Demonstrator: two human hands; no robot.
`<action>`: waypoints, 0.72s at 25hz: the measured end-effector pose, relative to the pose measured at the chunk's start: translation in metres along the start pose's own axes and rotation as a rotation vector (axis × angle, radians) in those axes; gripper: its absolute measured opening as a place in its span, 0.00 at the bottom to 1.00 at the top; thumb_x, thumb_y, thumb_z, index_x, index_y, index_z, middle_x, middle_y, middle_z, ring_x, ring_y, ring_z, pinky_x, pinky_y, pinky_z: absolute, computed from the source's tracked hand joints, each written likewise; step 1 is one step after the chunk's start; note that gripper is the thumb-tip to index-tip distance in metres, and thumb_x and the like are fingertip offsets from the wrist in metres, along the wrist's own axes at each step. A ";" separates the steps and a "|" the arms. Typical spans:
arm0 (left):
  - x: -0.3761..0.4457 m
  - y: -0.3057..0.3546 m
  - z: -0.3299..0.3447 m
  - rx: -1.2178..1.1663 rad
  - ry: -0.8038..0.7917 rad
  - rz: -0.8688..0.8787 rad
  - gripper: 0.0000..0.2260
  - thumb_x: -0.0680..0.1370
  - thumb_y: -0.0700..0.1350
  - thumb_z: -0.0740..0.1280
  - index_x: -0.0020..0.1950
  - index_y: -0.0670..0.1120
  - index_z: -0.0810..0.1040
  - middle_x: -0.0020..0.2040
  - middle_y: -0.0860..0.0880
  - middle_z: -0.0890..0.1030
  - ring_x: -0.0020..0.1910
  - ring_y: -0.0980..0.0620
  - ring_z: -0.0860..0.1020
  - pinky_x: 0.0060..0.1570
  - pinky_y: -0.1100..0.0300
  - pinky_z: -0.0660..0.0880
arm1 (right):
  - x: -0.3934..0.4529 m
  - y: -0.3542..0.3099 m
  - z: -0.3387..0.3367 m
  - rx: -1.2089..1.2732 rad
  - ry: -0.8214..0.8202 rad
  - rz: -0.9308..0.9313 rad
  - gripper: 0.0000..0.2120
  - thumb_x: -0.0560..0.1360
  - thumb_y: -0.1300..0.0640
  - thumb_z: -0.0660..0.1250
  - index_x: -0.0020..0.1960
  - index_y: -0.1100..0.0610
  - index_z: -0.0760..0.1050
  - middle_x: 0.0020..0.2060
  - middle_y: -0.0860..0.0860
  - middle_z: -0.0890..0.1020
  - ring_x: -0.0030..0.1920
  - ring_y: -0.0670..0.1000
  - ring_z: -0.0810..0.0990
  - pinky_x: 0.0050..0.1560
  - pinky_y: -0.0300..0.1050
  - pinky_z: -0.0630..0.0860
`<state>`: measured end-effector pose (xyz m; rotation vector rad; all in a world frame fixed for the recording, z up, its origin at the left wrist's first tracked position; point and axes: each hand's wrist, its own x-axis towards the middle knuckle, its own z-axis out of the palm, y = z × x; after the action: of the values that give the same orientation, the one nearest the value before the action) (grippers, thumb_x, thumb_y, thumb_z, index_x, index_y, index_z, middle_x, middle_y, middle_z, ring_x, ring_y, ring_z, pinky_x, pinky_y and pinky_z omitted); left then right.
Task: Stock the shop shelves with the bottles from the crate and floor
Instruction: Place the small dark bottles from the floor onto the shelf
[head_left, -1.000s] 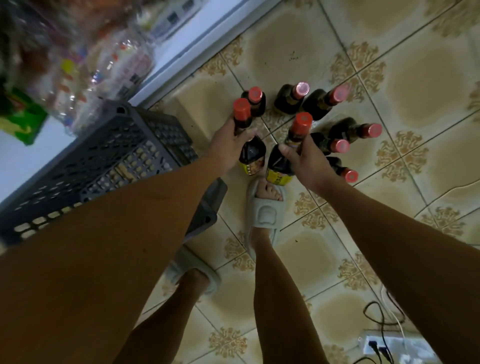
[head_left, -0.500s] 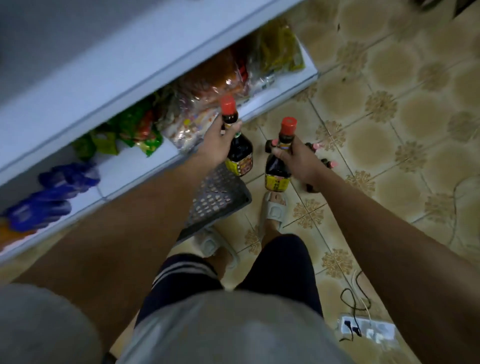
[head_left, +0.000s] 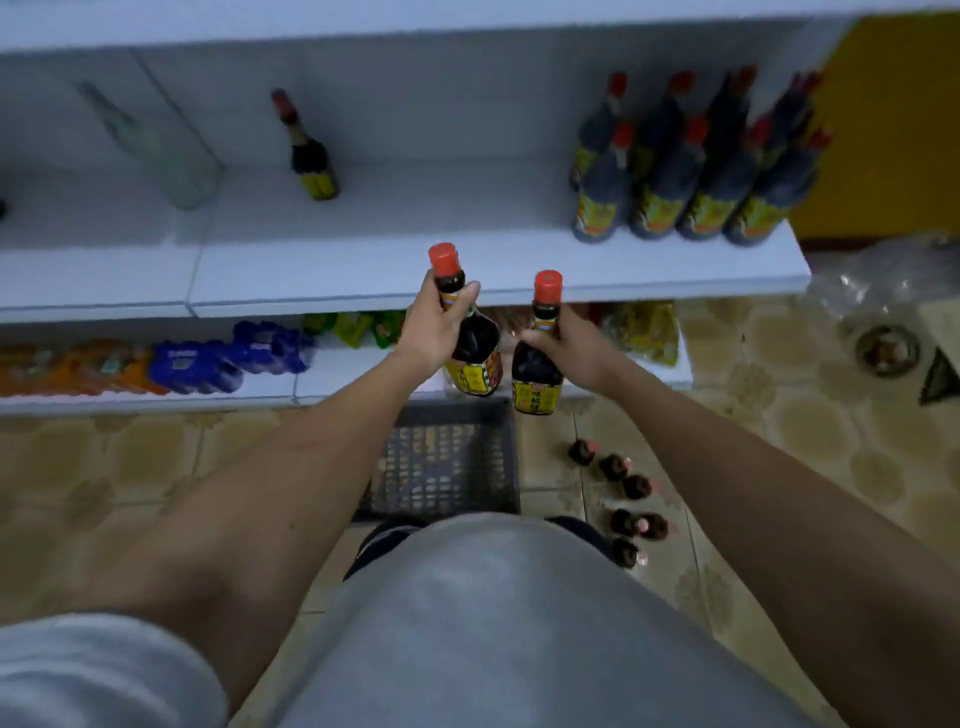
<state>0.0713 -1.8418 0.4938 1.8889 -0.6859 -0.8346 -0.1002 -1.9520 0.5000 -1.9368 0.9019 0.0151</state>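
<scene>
You had straightened up since half a second before, lifting both bottles from floor level to the front of the upper shelf.

Your left hand was wrapped round the neck of one dark bottle, tilted slightly, and your right hand gripped the neck of a second bottle, held upright just beside it; both red caps stood at the front edge of the white shelf. On that shelf a cluster of matching bottles stood at the right end and a single bottle stood well apart to the left. Below your hands the grey crate sat on the tiled floor, with a row of floor bottles just to its right. Packaged snacks lined the lower shelf.
</scene>
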 end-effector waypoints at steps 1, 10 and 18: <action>0.002 0.005 -0.011 0.005 0.073 0.006 0.15 0.79 0.57 0.64 0.59 0.49 0.71 0.51 0.47 0.80 0.53 0.46 0.78 0.53 0.54 0.72 | 0.006 -0.011 -0.002 -0.001 -0.005 -0.012 0.13 0.79 0.48 0.64 0.58 0.55 0.69 0.51 0.54 0.80 0.53 0.56 0.79 0.56 0.54 0.75; 0.013 0.028 -0.141 -0.028 0.534 -0.025 0.18 0.78 0.58 0.65 0.61 0.47 0.73 0.53 0.44 0.79 0.55 0.41 0.76 0.53 0.52 0.70 | 0.042 -0.122 0.012 -0.081 0.064 -0.119 0.16 0.79 0.46 0.62 0.60 0.56 0.69 0.54 0.57 0.80 0.54 0.59 0.78 0.59 0.57 0.74; 0.034 0.018 -0.206 -0.111 0.412 -0.042 0.17 0.78 0.54 0.67 0.61 0.44 0.75 0.54 0.46 0.79 0.58 0.45 0.77 0.60 0.52 0.72 | 0.082 -0.175 0.041 -0.048 0.164 -0.097 0.09 0.79 0.51 0.65 0.54 0.54 0.70 0.49 0.54 0.79 0.52 0.58 0.77 0.50 0.49 0.71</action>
<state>0.2508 -1.7665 0.5706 1.8995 -0.3393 -0.4734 0.0772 -1.9218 0.5807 -2.0470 0.9203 -0.1832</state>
